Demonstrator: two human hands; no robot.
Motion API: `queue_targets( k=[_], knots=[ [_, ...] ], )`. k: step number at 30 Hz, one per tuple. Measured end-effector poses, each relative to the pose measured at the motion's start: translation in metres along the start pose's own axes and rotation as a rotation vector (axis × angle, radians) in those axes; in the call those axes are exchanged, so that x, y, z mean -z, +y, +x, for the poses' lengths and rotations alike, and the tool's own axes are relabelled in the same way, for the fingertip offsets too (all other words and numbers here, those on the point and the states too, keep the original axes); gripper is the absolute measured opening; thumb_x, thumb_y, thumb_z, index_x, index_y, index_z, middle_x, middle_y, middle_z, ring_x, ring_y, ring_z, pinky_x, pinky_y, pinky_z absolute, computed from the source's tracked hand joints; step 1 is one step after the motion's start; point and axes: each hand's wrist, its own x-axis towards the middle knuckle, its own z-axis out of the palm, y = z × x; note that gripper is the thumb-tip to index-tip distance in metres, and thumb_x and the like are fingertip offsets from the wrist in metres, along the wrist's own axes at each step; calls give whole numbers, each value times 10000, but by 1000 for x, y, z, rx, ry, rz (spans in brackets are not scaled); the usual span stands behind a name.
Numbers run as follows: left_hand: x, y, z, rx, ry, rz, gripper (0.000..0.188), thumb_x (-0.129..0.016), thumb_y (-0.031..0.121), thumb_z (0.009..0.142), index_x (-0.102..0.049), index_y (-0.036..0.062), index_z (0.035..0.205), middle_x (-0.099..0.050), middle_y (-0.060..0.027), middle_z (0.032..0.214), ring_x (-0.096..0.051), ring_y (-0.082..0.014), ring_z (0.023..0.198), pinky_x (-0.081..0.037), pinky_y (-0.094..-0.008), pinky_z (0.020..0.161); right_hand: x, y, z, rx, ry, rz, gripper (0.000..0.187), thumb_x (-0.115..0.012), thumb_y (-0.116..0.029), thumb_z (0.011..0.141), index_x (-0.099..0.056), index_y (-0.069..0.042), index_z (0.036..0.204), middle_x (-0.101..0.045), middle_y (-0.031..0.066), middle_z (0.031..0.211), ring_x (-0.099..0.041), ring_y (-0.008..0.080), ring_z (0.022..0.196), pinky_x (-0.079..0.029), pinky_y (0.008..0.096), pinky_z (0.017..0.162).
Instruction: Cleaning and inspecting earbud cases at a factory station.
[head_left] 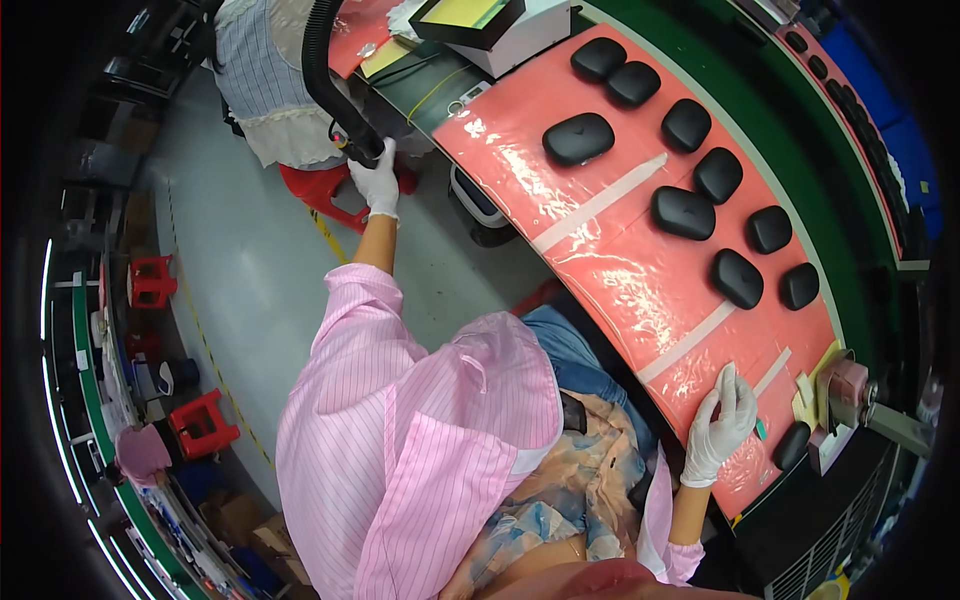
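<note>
My left hand [377, 185], in a white glove, is stretched out beyond the table's left edge. Its fingers are wrapped around the lower end of a black ribbed hose [320, 60]. My right hand [722, 430], also gloved in white, rests on the near right part of the red mat [610, 270], its fingers stretched forward and close together. No object shows in it. Several rounded black cases lie spread over the mat, among them a larger one [578, 139] at the far left and another [737, 278] nearest my right hand. Pale tape strips [600, 205] cross the mat.
A green conveyor belt [800, 140] runs behind the mat. At the right, a clamp-like fixture [848, 390] stands near a black case [791, 445]. A white box with a black tray [468, 22] sits at the far left. Another person [270, 80] is near a red stool [330, 200].
</note>
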Motion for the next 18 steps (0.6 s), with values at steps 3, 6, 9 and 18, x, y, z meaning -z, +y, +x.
queue_targets(
  k=[3,6,9,18],
  knots=[
    [19,19,-14,-320,-163,493,599,-753,407,771,-542,15,1171,-592,-166,1185,-576,-353,1063,-437,-456,943,-5,7,-5,-87,-35,32,338,-631,11,848,-665,-63,1176,-637,106,959,-576,263,909,-452,351,858],
    [32,-11,19,526,-461,-693,617,-712,462,780,-542,25,1181,-578,-193,1194,-555,-390,1103,-434,-519,971,-8,7,-1,1,-1,101,309,-644,34,823,-681,-55,1117,-618,82,893,-559,242,795,-446,360,746],
    [24,27,-7,957,-303,-1058,668,-644,487,827,-482,1,1255,-529,-242,1240,-521,-432,1133,-415,-619,999,-8,7,1,-65,18,254,251,-650,12,853,-687,-48,1095,-613,68,889,-548,194,791,-437,306,730],
    [71,200,-194,553,-1095,-949,990,-471,728,814,-409,-91,1366,-527,-283,1301,-556,-412,1174,-468,-476,1006,24,-31,29,-186,-103,689,208,-629,52,839,-704,-33,1013,-641,84,934,-587,191,879,-443,277,787]
  ],
)
